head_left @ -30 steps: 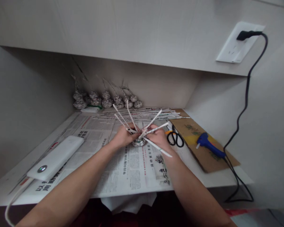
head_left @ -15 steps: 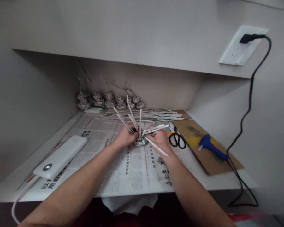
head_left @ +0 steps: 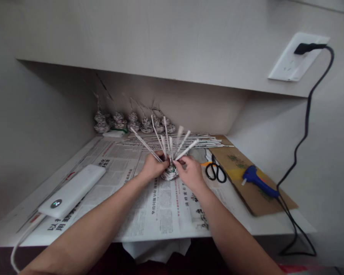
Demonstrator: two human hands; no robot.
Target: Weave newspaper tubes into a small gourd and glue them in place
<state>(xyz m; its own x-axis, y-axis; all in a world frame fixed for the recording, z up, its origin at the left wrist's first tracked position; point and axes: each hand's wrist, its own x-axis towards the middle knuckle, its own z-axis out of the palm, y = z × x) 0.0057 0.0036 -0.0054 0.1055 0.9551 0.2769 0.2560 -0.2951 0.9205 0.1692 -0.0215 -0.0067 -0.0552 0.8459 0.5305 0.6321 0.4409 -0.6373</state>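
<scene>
A small round woven piece of rolled newspaper [head_left: 169, 174] sits over the newspaper sheet, with several paper sticks fanning up from its top. My left hand [head_left: 154, 165] is closed on its left side, thumb pressed near the bases of the sticks. On the other side, my right hand [head_left: 190, 170] pinches a paper stick [head_left: 188, 149] that slants up to the right. One stick beside it is blurred by motion. Part of the weave is hidden behind my fingers.
Several gourd-shaped woven pieces [head_left: 133, 123] stand along the back wall before a pile of paper sticks [head_left: 200, 142]. At right lie black-handled scissors [head_left: 215, 172], cardboard [head_left: 255, 204] and a corded blue glue gun [head_left: 259, 181]. A white power bank [head_left: 74, 191] is at left.
The sticks that lay out to the right over my right hand now stand more upright. My right hand has turned and pinches a stick near its base; the left hand stays on the weave.
</scene>
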